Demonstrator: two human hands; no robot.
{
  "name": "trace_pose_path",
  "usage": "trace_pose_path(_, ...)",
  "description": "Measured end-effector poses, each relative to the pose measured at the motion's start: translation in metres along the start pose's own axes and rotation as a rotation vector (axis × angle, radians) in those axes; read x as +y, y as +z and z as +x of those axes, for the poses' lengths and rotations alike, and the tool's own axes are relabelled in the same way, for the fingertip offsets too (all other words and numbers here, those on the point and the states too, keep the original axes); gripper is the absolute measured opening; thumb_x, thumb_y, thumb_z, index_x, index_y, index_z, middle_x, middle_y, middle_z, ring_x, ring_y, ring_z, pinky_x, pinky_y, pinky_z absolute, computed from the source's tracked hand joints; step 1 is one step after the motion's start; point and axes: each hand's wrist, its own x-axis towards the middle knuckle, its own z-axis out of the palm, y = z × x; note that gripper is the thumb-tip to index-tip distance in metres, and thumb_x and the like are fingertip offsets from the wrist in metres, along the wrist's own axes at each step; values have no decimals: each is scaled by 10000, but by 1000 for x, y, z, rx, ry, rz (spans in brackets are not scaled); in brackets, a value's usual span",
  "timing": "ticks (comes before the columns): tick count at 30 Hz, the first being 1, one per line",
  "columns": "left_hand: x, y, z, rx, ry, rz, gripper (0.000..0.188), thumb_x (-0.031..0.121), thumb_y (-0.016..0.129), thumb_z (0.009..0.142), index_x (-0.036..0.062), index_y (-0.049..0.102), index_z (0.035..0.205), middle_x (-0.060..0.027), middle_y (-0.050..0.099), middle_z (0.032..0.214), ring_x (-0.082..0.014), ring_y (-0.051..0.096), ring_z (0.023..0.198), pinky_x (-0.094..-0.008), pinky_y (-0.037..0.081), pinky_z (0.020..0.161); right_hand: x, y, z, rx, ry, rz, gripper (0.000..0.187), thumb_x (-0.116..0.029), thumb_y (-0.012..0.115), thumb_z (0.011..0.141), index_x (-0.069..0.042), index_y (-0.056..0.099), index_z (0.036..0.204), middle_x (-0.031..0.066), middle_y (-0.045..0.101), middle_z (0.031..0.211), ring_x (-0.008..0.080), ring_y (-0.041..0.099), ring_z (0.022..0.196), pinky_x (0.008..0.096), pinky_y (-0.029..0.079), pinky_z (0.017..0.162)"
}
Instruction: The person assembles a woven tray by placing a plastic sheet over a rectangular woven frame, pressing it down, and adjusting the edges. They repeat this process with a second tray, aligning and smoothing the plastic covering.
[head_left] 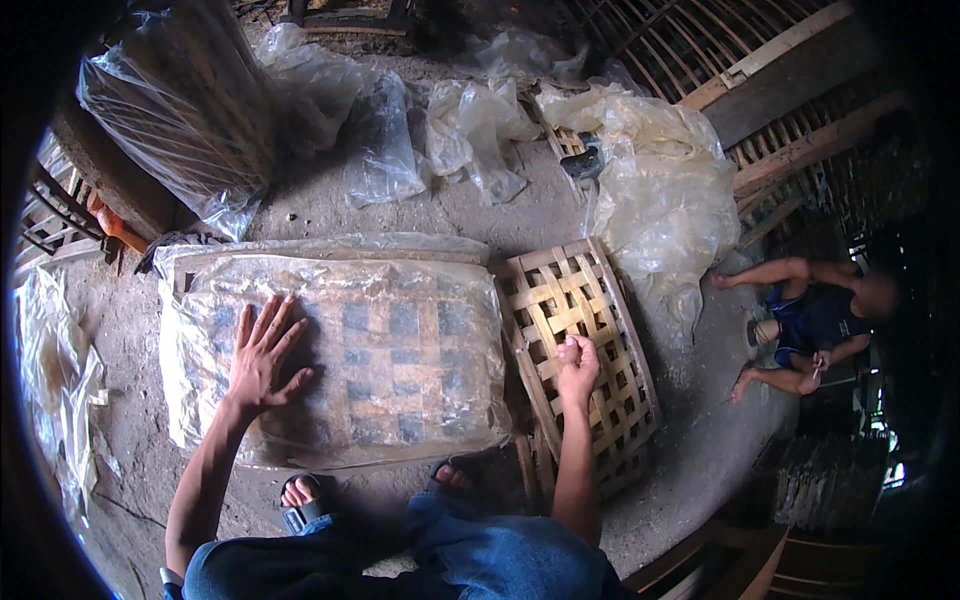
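Observation:
A rectangular woven bamboo tray wrapped in cloudy plastic sheeting (390,370) lies in front of me. My left hand (264,358) rests on the plastic with its fingers spread, holding nothing. To its right, a bare woven bamboo tray (562,300) with a wooden frame leans at an angle beside the wrapped one. Over that tray my right hand (577,372) is closed, thumb against curled fingers. Whatever those fingers may hold is too small or hidden to make out.
Crumpled plastic sheets (660,190) lie across the floor toward the far side. A tall plastic-wrapped stack (180,110) stands at far left. Another person (820,320) sits at the right. Slatted wooden racks (780,90) line the upper right.

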Motion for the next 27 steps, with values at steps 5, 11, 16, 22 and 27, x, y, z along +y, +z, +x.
trace_pose_path(5, 1, 2, 2, 4, 7, -7, 754, 537, 600, 899, 98, 503, 1503, -174, 264, 1682, -363, 165, 1580, -581, 50, 1271, 8, -11, 6, -19, -55, 76, 142, -66, 638, 1005, 5, 687, 1118, 36, 711, 929, 108, 637, 845, 257, 512, 790)
trace_pose_path(11, -6, -5, -6, 22, -5, -32, 759, 558, 592, 907, 87, 507, 1497, -180, 281, 1674, -370, 190, 1573, -575, 65, 1269, 31, -61, 5, 281, 29, 103, 173, -116, 682, 988, -29, 738, 1127, 2, 719, 920, 68, 580, 735, 231, 482, 619)
trace_pose_path(16, -5, -8, -2, 148, 8, -257, 785, 593, 597, 903, 49, 526, 1465, -217, 353, 1628, -401, 296, 1526, -580, 130, 1253, 110, -187, -3, 553, 75, -377, 243, -184, 685, 975, 3, 722, 1126, 92, 752, 993, 181, 648, 774, 309, 530, 695)
trace_pose_path(22, 0, -5, 4, 150, 84, -233, 672, 545, 636, 869, 58, 622, 1332, -200, 512, 1460, -426, 454, 1350, -613, 216, 1213, 158, -253, -65, 908, 307, -399, 291, -197, 666, 963, 30, 697, 1142, 222, 727, 1055, 353, 696, 980, 454, 537, 923)
trace_pose_path(27, -1, -21, -3, 154, 58, -161, 541, 409, 687, 848, 88, 661, 1282, -177, 547, 1435, -398, 485, 1344, -610, 237, 1217, 125, -184, -90, 624, 164, -775, 312, -199, 662, 969, -20, 660, 1224, 244, 649, 1231, 380, 621, 1157, 473, 475, 1032)
